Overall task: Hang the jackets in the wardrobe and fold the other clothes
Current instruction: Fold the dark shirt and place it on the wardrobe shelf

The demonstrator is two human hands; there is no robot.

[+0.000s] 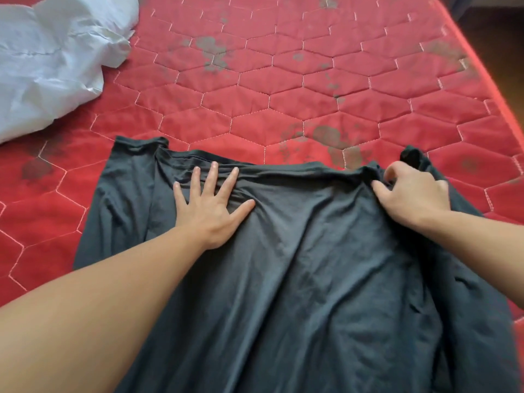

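We look down on a dark grey garment (297,265) spread over a red quilted mattress (283,95). It fills the lower middle and right of the head view and runs off the bottom edge. Its far hem lies across the mattress about halfway up the view. We cannot tell what kind of garment it is; the cloth looks thin and stretchy, with soft creases running toward us.

Our left hand (211,202) lies flat on the cloth just below the far hem. Its fingers (211,177) are straight and spread, palm down, pressing the fabric and holding nothing.

Our right hand (411,191) sits at the far right part of the hem. Its fingers are curled, and thumb and forefinger pinch a bunched fold of the garment there. A small dark flap of cloth stands up just beyond the knuckles.

At the left the cloth is folded over itself in a long strip along the edge.

A crumpled white sheet (51,58) lies on the far left corner of the mattress, well apart from the garment. The mattress has hexagon stitching and several grey worn patches. A strip of dark floor (499,29) shows at the upper right.
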